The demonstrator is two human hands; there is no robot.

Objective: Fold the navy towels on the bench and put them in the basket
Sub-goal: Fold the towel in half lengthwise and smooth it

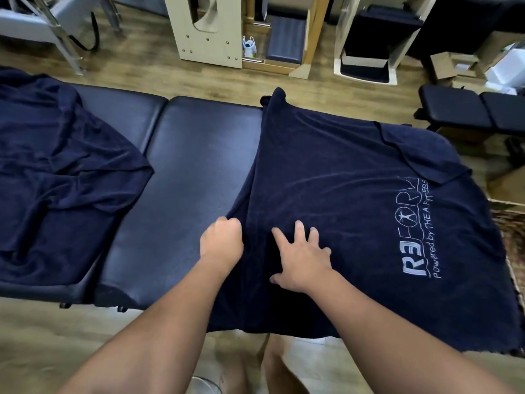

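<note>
The left edge of the navy towel (355, 194) is gripped by the curled left hand (221, 240); the right hand (301, 260) is pressed flat on it, fingers spread. The towel is spread on the counter (193, 166), its long axis across the counter's width. "Powered by" is readable on it. A second, crumpled towel (51, 166) is seen at the left.

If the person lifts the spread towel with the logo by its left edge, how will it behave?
Probably floppy: the logo towel already wrinkles where the left hand grips it. It may slide on the smooth bench, though the right hand presses it flat.
</note>
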